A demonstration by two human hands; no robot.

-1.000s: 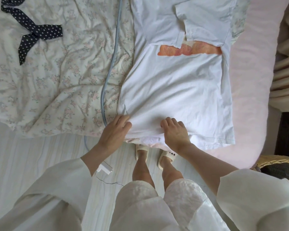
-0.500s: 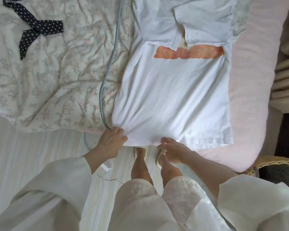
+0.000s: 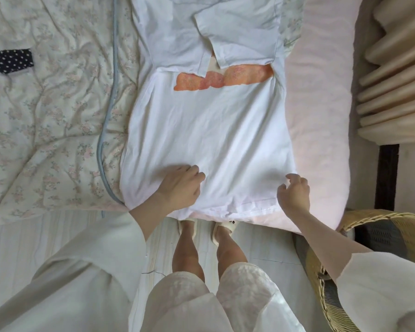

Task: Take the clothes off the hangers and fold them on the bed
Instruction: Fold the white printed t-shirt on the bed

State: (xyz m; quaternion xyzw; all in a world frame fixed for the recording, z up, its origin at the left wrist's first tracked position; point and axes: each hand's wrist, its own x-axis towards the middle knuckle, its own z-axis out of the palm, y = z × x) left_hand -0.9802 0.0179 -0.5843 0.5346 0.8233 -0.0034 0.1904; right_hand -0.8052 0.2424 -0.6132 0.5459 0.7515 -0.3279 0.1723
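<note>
- White T-shirt [image 3: 209,140] lying flat on bed [image 3: 321,116], sleeves already folded inward over the orange print [image 3: 223,79]; no hanger in view.
- Left hand [image 3: 181,185] now palm-down on the fabric above the hem, fingers fairly straight, pressing, nothing pinched; half a second ago gripping the hem's near-left corner.
- Right hand [image 3: 294,191] shifted out from mid-hem to the hem's right corner, fingers loosely curled and apart; fabric contact possibly there, hard to tell, no clear pinch.
- Meaning: hem released and smoothed, hands spread wider, likely setting up the bottom-to-top fold.
- Edges: hem [image 3: 249,204] just below both hands, hanging slightly past the mattress edge; shirt's left side edge just left of left hand, beside blue cord [image 3: 106,130] and floral duvet [image 3: 46,116].
- Room: open shirt surface ahead of both hands up to the print; bare pink sheet right of right hand; wicker basket [image 3: 369,219] low right, apart from the hand.
</note>
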